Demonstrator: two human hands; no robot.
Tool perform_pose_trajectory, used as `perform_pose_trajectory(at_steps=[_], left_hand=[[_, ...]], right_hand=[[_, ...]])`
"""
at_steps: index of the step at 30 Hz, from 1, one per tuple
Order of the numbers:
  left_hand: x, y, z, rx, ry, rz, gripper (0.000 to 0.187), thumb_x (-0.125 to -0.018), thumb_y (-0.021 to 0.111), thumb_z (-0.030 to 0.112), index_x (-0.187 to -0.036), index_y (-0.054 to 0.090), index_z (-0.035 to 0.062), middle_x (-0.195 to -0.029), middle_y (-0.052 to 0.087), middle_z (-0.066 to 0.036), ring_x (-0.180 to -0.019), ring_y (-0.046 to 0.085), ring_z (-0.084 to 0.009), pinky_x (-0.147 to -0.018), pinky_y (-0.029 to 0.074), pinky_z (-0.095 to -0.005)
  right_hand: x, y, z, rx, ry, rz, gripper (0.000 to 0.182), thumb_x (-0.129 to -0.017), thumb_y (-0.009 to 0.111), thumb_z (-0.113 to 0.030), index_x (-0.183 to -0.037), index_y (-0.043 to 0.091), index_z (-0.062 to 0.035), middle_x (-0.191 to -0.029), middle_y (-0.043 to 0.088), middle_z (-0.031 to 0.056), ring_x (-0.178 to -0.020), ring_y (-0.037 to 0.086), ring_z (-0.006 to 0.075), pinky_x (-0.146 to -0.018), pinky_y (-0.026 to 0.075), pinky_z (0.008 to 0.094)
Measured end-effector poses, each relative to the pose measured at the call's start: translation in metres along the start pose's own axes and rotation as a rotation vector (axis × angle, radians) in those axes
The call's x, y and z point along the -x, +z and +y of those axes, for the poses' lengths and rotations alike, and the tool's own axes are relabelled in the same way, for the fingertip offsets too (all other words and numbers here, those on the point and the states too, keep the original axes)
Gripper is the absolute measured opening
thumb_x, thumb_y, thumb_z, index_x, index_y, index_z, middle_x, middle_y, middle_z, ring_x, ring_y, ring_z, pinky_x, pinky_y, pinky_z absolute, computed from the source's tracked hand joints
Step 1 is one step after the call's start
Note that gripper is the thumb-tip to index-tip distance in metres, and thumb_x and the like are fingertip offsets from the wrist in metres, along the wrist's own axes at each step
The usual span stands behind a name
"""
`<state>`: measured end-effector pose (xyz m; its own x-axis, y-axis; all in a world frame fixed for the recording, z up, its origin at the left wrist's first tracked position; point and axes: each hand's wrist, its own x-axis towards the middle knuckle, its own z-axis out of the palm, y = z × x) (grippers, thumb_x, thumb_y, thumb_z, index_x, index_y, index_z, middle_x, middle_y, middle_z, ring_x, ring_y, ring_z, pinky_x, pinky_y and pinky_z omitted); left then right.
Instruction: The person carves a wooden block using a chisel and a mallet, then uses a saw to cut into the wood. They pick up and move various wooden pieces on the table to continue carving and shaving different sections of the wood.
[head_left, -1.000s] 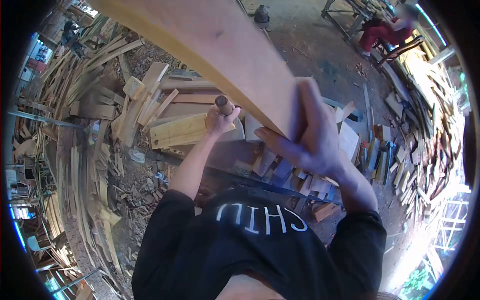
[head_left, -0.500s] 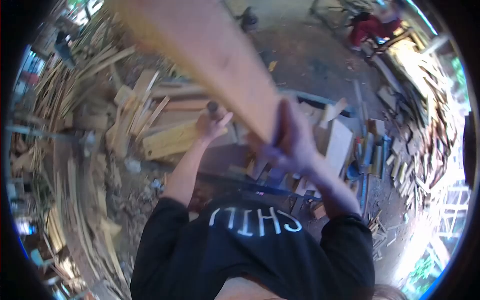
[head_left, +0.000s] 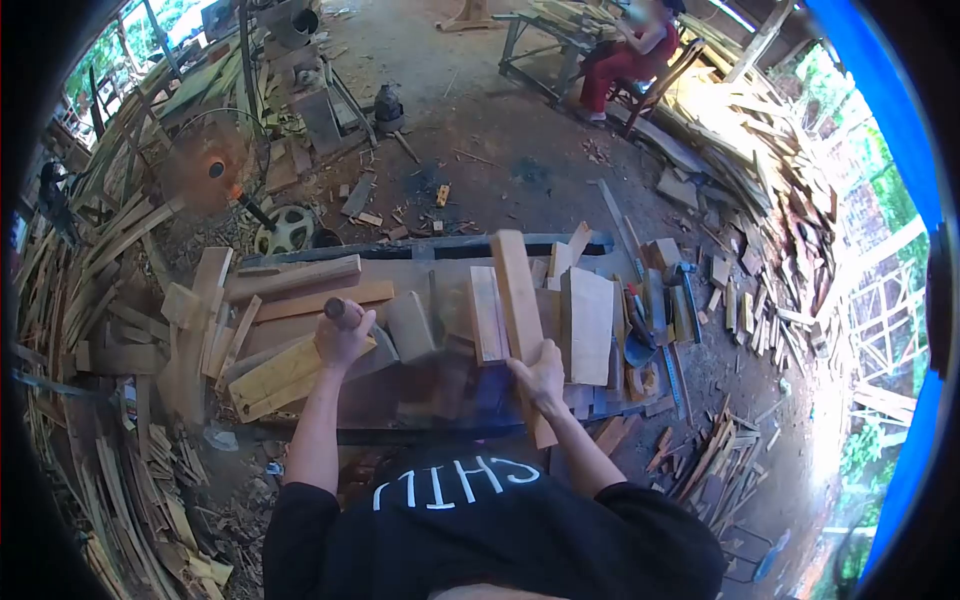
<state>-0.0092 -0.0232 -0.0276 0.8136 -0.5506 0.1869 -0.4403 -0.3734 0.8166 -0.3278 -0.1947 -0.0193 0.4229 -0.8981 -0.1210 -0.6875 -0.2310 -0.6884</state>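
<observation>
My left hand (head_left: pixel 341 342) is closed around a round wooden handle (head_left: pixel 343 313), whose blunt brown end sticks up above the fist. What lies below the handle is hidden by the hand. My right hand (head_left: pixel 541 376) grips a long wooden board (head_left: pixel 517 290) near its lower part. The board slants over the low workbench (head_left: pixel 420 275), its far end reaching the bench's back side. Just left of it lies a shorter wood block (head_left: pixel 487 315). A wide pale board (head_left: pixel 587 325) sits to its right, and yellowish planks (head_left: pixel 275 382) lie beside my left hand.
A fan (head_left: pixel 216 170) stands beyond the bench at the left. Hand tools, including a blue-handled one (head_left: pixel 638 350), crowd the bench's right end. Scrap wood piles (head_left: pixel 770 150) line both sides. A person in red (head_left: pixel 625 70) sits at the back right.
The board has come down from close before the camera to over the bench, still in my right hand. My left hand keeps the round handle. The view has shifted and now shows more floor ahead.
</observation>
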Motion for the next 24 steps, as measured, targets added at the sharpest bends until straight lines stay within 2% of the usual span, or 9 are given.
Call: perform_pose_trajectory(at_steps=[4,8,11,13,15,17,20,22,24], left_hand=[[0.003,-0.005,0.019,-0.088,-0.001,0.006,0.021,-0.075,0.077,0.028,-0.071,0.067,0.0105,-0.068,0.067,-0.009,-0.065,0.067,-0.0271,-0.063,0.052,-0.0402],[0.003,-0.005,0.015,-0.074,0.034,0.006,0.02,-0.074,0.077,0.026,-0.072,0.067,0.0101,-0.068,0.067,-0.009,-0.066,0.067,-0.0272,-0.063,0.052,-0.0397],[0.003,-0.003,0.008,-0.057,0.002,-0.004,0.021,-0.075,0.077,0.026,-0.074,0.064,0.0096,-0.067,0.064,-0.002,-0.064,0.063,-0.0145,-0.063,0.049,-0.0317],[0.0,-0.002,0.002,-0.038,0.033,-0.001,0.019,-0.075,0.077,0.025,-0.073,0.065,0.0095,-0.067,0.066,-0.005,-0.065,0.065,-0.0208,-0.064,0.051,-0.0354],[0.001,-0.002,0.001,-0.019,0.062,-0.002,0.017,-0.074,0.077,0.023,-0.072,0.066,0.0094,-0.067,0.067,-0.009,-0.065,0.067,-0.0271,-0.064,0.052,-0.0391],[0.002,-0.002,0.005,-0.019,0.074,0.0,0.021,-0.074,0.078,0.023,-0.073,0.064,0.0081,-0.066,0.064,-0.002,-0.063,0.063,-0.0138,-0.062,0.05,-0.0307],[0.002,-0.005,0.008,-0.025,0.103,0.005,0.021,-0.074,0.079,0.023,-0.073,0.064,0.008,-0.067,0.064,-0.003,-0.062,0.063,-0.0142,-0.061,0.05,-0.0314],[0.001,-0.002,-0.001,0.016,0.091,-0.01,0.021,-0.074,0.079,0.023,-0.073,0.064,0.0081,-0.068,0.065,-0.003,-0.063,0.064,-0.0149,-0.061,0.051,-0.0323],[0.001,-0.001,0.001,0.062,0.085,-0.022,0.021,-0.074,0.079,0.024,-0.074,0.064,0.0081,-0.068,0.065,-0.004,-0.063,0.065,-0.0157,-0.061,0.051,-0.0332]], right_hand=[[-0.004,0.017,0.032,0.22,0.052,0.128,0.06,-0.07,0.08,-0.026,-0.109,0.046,0.0036,-0.11,0.045,0.0241,-0.103,0.052,0.0445,-0.086,0.048,0.051],[-0.01,0.025,0.025,0.429,-0.006,0.085,0.067,-0.07,0.08,-0.022,-0.118,0.042,0.003,-0.11,0.046,0.0241,-0.103,0.049,0.0431,-0.085,0.046,0.0513],[-0.008,0.036,0.03,0.411,-0.024,0.046,0.078,-0.071,0.078,-0.022,-0.134,0.034,-0.0065,-0.111,0.046,0.0245,-0.102,0.049,0.0445,-0.083,0.047,0.0525],[-0.006,0.045,0.029,0.418,-0.026,0.013,0.086,-0.074,0.076,-0.024,-0.145,0.027,-0.0196,-0.112,0.045,0.0231,-0.101,0.049,0.0424,-0.082,0.048,0.0488],[-0.006,0.049,0.03,0.443,-0.02,-0.01,0.087,-0.075,0.076,-0.027,-0.145,0.027,-0.0197,-0.113,0.045,0.0231,-0.103,0.049,0.0423,-0.082,0.047,0.05],[-0.004,0.052,0.027,0.465,-0.014,-0.032,0.087,-0.075,0.076,-0.03,-0.146,0.027,-0.0199,-0.115,0.044,0.023,-0.104,0.048,0.0422,-0.083,0.046,0.0511],[0.004,0.042,-0.008,0.552,0.035,-0.067,0.083,-0.078,0.074,-0.037,-0.146,0.031,-0.0183,-0.122,0.043,0.0224,-0.11,0.046,0.0419,-0.087,0.043,0.0527],[0.003,0.037,-0.037,0.651,-0.172,-0.038,0.078,-0.079,0.07,-0.045,-0.142,0.038,-0.0127,-0.123,0.044,0.0243,-0.109,0.046,0.0434,-0.087,0.043,0.0525],[-0.007,0.029,-0.089,0.493,-0.204,-0.233,0.072,-0.081,0.07,-0.044,-0.138,0.043,-0.0086,-0.126,0.046,0.0236,-0.113,0.047,0.0411,-0.091,0.043,0.0517]])
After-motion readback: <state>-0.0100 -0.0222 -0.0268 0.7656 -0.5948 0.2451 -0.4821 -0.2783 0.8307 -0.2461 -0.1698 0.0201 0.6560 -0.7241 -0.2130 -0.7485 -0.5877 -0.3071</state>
